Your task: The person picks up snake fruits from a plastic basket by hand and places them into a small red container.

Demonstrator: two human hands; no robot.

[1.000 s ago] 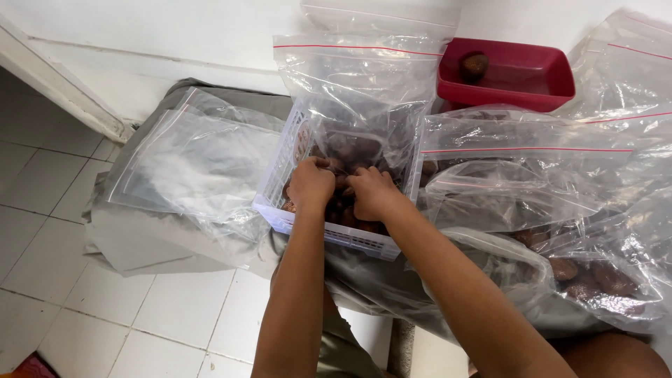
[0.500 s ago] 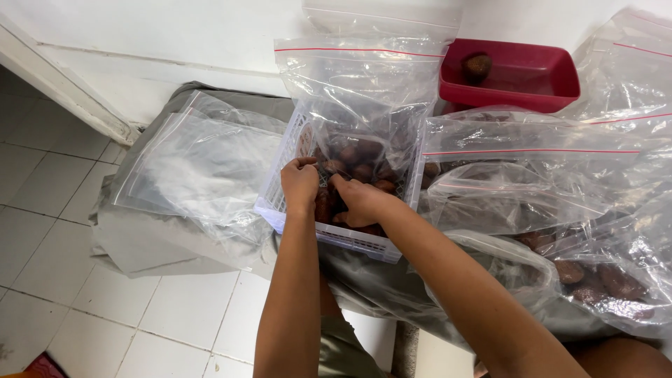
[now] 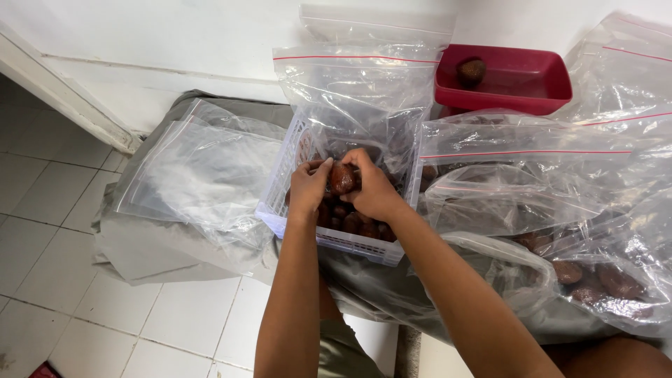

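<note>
Holding one brown fruit (image 3: pixel 341 178) between both hands, just above the heap in the white basket (image 3: pixel 350 241). Left hand (image 3: pixel 306 187) on the fruit's left side, fingers curled and pinching it against the thumb; right hand (image 3: pixel 372 189) cupped over the right side, fingers pressed together around it, thumb tip hidden behind the fruit. Whether the skin is being peeled or only inspected: cannot tell from this angle.

Doing it well probably means:

- Keeping the fruit low over the basket, so that a slip drops it back among the other brown fruits (image 3: pixel 353 222) rather than onto the white tiles (image 3: pixel 77 210).
- Gripping with the fingertips only, lightly; squeezing hard could bruise or split a soft fruit.
- Turning it slowly between the two thumbs to see every side, since the heap below shades the underside.
- Minding the clear zip bag (image 3: pixel 357 91) standing open behind the basket; its loose mouth leans over the rim and could catch the knuckles.
- Leaving elbow room: more clear bags (image 3: pixel 532 175) crowd the right side, one lower right bag (image 3: pixel 602 280) already holding fruits, and an empty flat bag (image 3: pixel 196 168) lies to the left on the grey cloth (image 3: pixel 154 252).

Red tray (image 3: pixel 511 80) at the back, well apart, holding a single fruit (image 3: pixel 471 70).
</note>
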